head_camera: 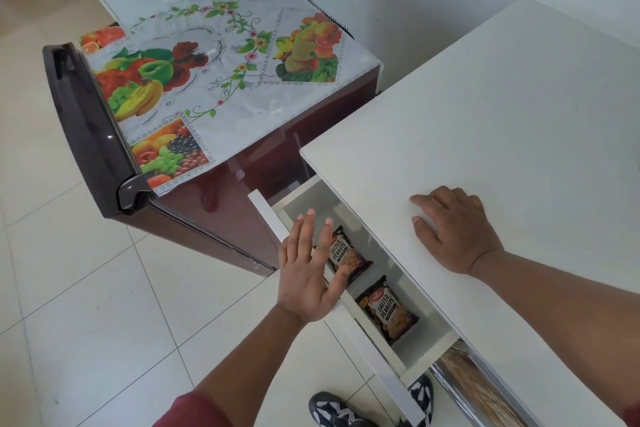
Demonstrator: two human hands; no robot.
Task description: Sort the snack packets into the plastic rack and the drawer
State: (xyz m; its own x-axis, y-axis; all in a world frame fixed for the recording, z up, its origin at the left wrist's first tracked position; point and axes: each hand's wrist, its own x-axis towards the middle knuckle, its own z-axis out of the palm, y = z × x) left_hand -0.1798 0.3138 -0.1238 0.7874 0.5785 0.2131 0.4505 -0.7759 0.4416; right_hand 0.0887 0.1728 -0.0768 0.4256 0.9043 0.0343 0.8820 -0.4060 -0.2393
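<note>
The left hand, fingers straight and spread, presses against the front of the open drawer, holding nothing. Two peanut packets lie inside the drawer, one behind the other. The right hand rests flat and empty on the white worktop above.

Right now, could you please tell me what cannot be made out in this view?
- Plastic rack: nowhere in the head view.
- Drawer interior: its far part is hidden under the counter.
- Upper peanut packet: its left edge is covered by the left hand.
- Fridge front: below the frame's sightline.
</note>
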